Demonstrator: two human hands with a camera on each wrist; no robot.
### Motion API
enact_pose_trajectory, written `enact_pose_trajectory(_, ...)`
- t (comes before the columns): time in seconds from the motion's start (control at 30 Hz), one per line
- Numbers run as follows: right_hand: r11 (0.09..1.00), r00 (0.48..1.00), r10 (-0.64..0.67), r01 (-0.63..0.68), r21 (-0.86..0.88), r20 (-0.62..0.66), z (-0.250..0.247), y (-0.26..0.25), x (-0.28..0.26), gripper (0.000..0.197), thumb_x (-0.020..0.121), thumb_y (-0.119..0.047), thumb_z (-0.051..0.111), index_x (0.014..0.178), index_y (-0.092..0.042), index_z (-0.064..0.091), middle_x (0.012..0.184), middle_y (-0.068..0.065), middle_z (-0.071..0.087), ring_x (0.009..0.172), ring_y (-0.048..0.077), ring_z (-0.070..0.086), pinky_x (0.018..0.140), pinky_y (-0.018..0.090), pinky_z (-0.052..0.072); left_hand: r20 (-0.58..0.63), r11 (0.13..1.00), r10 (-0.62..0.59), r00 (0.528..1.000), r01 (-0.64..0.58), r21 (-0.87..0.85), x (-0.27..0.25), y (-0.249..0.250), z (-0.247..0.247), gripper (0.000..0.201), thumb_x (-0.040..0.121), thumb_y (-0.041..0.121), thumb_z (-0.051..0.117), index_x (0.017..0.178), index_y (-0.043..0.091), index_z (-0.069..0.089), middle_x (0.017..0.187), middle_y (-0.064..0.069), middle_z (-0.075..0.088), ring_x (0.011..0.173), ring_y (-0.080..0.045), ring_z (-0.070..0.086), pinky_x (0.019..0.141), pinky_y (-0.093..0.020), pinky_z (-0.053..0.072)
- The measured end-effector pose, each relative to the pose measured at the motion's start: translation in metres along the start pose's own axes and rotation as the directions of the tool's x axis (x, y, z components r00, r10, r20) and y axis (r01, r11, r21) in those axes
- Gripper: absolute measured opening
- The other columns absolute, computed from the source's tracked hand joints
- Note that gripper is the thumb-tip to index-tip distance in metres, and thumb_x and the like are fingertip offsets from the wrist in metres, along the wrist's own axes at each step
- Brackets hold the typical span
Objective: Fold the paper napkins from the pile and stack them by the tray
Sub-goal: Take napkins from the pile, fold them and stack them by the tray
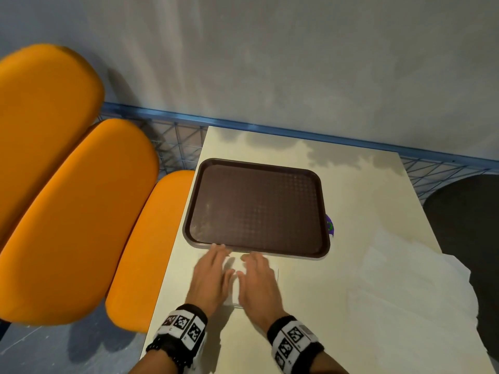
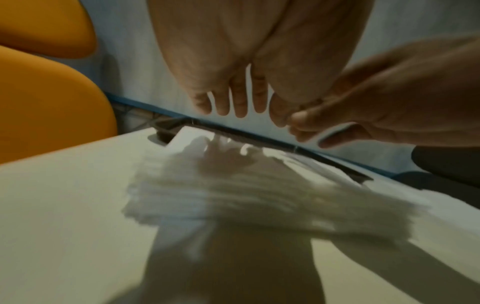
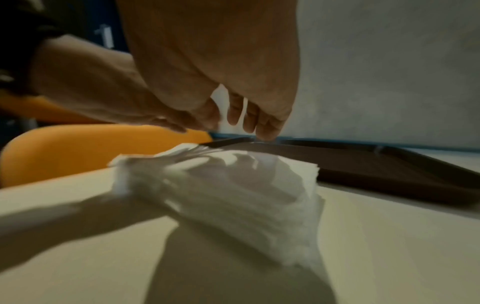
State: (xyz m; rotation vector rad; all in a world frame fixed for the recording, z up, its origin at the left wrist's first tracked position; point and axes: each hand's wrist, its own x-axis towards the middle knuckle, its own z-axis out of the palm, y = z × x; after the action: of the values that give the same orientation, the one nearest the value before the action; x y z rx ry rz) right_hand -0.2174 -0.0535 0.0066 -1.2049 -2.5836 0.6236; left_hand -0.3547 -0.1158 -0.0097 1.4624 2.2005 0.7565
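Both hands hover palm-down, side by side, above the stack (image 1: pixel 234 286) of folded napkins. The left hand (image 1: pixel 210 276) has straight, slightly spread fingers and holds nothing. The right hand (image 1: pixel 258 283) is also empty, its fingers extended and relaxed. Both wrist views show a gap between fingertips and paper, with the hands' shadows cast on the top napkin; contact cannot be confirmed.

The stack lies directly under the hands, on the table (image 1: pixel 310 333), just beside the tray (image 1: pixel 256 207) at its near edge. Its long axis appears to run toward the tray. In the right wrist view its edges look fanned and uneven, though blur limits detail.

The pile (image 1: pixel 413 290) of unfolded napkins lies to the right of the hands, at the table's right side, well apart from the stack. The right hand is the nearer one to it. Judgement: the next napkin calls for a rightward reach, most directly by the right hand.

Orange seats (image 1: pixel 81 211) stand to the left of the table.
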Motion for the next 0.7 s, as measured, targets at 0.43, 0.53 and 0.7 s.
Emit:
enact_pose_trajectory(0.43, 0.955, 0.945, 0.205, -0.137, -0.263, 0.255, 0.047, 0.024, -0.024, 0.073, 0.1, -0.066, 0.019, 0.157, -0.022, 0.025, 0.164, 0.016, 0.021, 0.149, 0.04, 0.022, 0.119, 0.05, -0.003, 0.337, 0.934, -0.181, 0.924, 0.054, 0.353, -0.018, -0.032, 0.031, 0.071, 0.089, 0.066, -0.011, 0.154, 0.037, -0.014, 0.157, -0.001, -0.035, 0.148, -0.029, -0.027, 0.118, -0.055, -0.007)
enact_pose_trajectory(0.53, 0.955, 0.936, 0.215, -0.141, -0.262, 0.277, 0.044, 0.027, -0.022, 0.076, 0.098, -0.07, 0.019, 0.158, -0.024, 0.019, 0.165, 0.017, 0.015, 0.15, 0.041, 0.018, 0.118, 0.058, 0.011, 0.353, 0.903, -0.231, 0.907, 0.064, 0.425, -0.015, -0.031, 0.025, 0.075, 0.081, 0.07, -0.022, 0.149, 0.038, -0.027, 0.154, -0.002, -0.041, 0.147, -0.031, -0.029, 0.121, -0.058, 0.0)
enact_pose_trajectory(0.7, 0.985, 0.914, 0.167, -0.141, -0.098, 0.371, 0.003, 0.029, -0.015, 0.075, 0.096, -0.073, 0.014, 0.158, -0.032, 0.003, 0.168, 0.009, -0.008, 0.154, 0.031, -0.01, 0.12, 0.057, -0.002, 0.376, 0.868, -0.315, 0.871, 0.104, 0.485, -0.008, -0.022, 0.007, 0.102, 0.07, 0.092, -0.004, 0.155, 0.036, -0.014, 0.163, -0.004, -0.024, 0.151, -0.041, -0.011, 0.119, -0.06, 0.01)
